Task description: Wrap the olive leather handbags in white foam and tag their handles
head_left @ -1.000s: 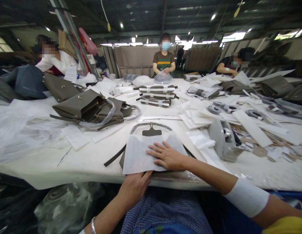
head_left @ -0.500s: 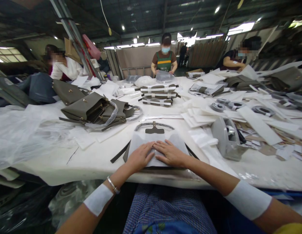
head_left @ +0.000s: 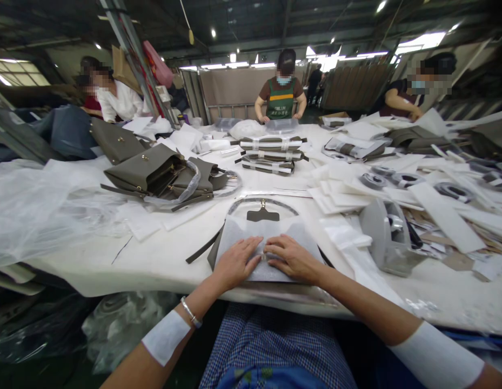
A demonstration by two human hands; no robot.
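Note:
A dark olive handbag (head_left: 216,247) lies flat in front of me, mostly covered by a white sheet (head_left: 240,229). Its wrapped handle (head_left: 293,209) arches out at the far side, beside a dark tab (head_left: 262,215) with a metal fitting. My left hand (head_left: 238,262) rests open on the sheet, fingers stretched forward. On the right part of the sheet lies my right hand (head_left: 294,259), fingers apart and a little bent. Between the two hands a small shiny metal piece (head_left: 263,256) shows at the sheet; how it is fixed cannot be made out.
More handbags (head_left: 143,168) lie at the left by crumpled clear plastic (head_left: 35,210). Several wrapped bags (head_left: 273,155) are stacked ahead. A tape dispenser (head_left: 386,235), tape rolls (head_left: 453,190) and white strips (head_left: 445,216) cover the right. Co-workers (head_left: 281,97) work across the table.
My hands have moved slightly apart. The right fingers have bent and drawn back to the right, exposing the metal piece. The whole view has shifted a little.

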